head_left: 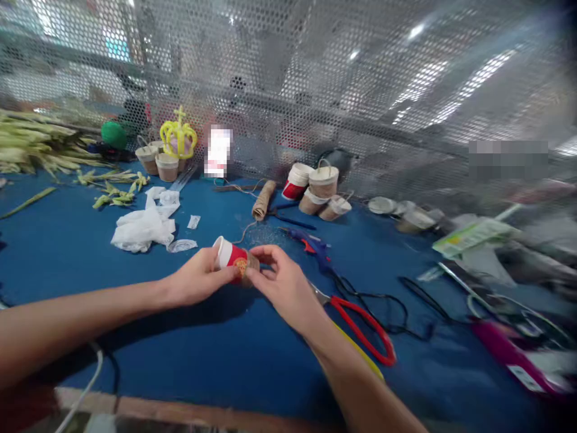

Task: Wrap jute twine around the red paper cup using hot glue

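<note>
Paper cup, red and white and lying on its side, sits between the two hands just above the blue table, its base end partly wrapped in brown jute twine. The left hand pinches the cup's open, white-rimmed end; the right hand closes narrowly on the wrapped base, thumb and fingertips pressing the twine. Judged from this grip, the thin wall may crush if either pinch tightens, and the wrap may slip off the tapered base if the right fingers ease. A loose strand trailing beyond the cup toward the twine spool could snag. Red-handled scissors lie just beside the right wrist, near enough to be knocked.
</note>
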`<state>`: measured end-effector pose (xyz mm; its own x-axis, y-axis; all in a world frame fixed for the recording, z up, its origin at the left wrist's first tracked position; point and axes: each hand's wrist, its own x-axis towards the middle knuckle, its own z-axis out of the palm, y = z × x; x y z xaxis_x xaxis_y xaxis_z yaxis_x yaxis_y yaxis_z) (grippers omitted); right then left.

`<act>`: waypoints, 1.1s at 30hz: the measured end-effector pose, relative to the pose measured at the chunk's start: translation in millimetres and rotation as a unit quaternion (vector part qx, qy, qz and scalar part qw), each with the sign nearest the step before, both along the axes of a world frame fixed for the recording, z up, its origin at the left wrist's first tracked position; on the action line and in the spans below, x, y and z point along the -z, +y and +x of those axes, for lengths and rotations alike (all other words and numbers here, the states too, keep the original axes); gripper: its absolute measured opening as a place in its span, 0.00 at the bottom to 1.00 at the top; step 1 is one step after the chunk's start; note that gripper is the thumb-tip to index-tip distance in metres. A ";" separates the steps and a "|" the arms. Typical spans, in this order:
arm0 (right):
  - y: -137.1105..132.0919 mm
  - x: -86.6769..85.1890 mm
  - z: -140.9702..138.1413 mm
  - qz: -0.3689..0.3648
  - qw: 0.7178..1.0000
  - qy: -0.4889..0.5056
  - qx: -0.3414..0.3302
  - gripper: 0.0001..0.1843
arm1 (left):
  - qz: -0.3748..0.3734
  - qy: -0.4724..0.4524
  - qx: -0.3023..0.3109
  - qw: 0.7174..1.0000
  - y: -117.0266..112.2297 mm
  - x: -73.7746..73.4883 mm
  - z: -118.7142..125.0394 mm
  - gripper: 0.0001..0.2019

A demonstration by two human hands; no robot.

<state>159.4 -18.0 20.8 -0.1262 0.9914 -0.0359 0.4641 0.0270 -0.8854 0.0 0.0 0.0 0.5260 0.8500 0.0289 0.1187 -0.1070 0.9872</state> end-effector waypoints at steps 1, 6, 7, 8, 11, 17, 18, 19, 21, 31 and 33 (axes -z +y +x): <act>-0.1 0.7 -0.1 -0.001 1.000 0.001 -0.001 0.12 | 0.001 0.001 0.000 1.000 0.1 0.5 -0.3 0.08; 0.6 4.8 -0.2 -0.002 1.000 0.024 -0.002 0.12 | -0.008 -0.005 -0.005 1.000 1.4 2.0 -0.7 0.08; 0.8 5.5 -0.2 -0.001 1.000 0.030 -0.001 0.12 | -0.012 -0.010 -0.007 1.000 1.8 2.0 -0.4 0.08; 1.0 6.0 -0.3 0.001 0.999 0.035 0.001 0.11 | -0.017 -0.015 -0.008 1.000 2.3 1.9 0.0 0.08; 0.5 6.1 -0.9 0.003 0.999 0.046 0.002 0.11 | -0.041 -0.035 -0.022 0.998 3.3 1.5 1.4 0.08; -1.1 4.3 -2.4 -0.007 0.998 0.054 -0.004 0.13 | -0.079 -0.057 -0.058 0.994 1.5 -0.4 3.2 0.08; -0.9 4.6 -2.5 -0.005 0.999 0.053 -0.004 0.14 | -0.079 -0.056 -0.057 0.994 1.1 -0.6 3.4 0.08; -0.7 5.1 -2.6 -0.002 0.999 0.052 -0.004 0.14 | -0.076 -0.053 -0.055 0.994 0.8 -0.7 3.5 0.08; -0.1 6.4 -3.0 0.000 0.999 0.054 -0.002 0.14 | -0.066 -0.045 -0.049 0.996 0.3 -0.9 3.5 0.08; -0.9 10.3 -4.2 0.015 0.998 0.065 0.002 0.13 | -0.104 -0.081 -0.065 0.989 -0.1 -5.2 3.5 0.06; -0.9 10.5 -3.9 0.023 0.998 0.066 -0.002 0.13 | -0.123 -0.094 -0.068 0.986 1.0 -5.1 4.0 0.05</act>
<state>155.5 -18.9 10.3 -0.1314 0.9910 0.0269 0.3431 0.0709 -0.9366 4.0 1.0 5.1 0.4112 0.9061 -0.0999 -0.0729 0.1419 0.9872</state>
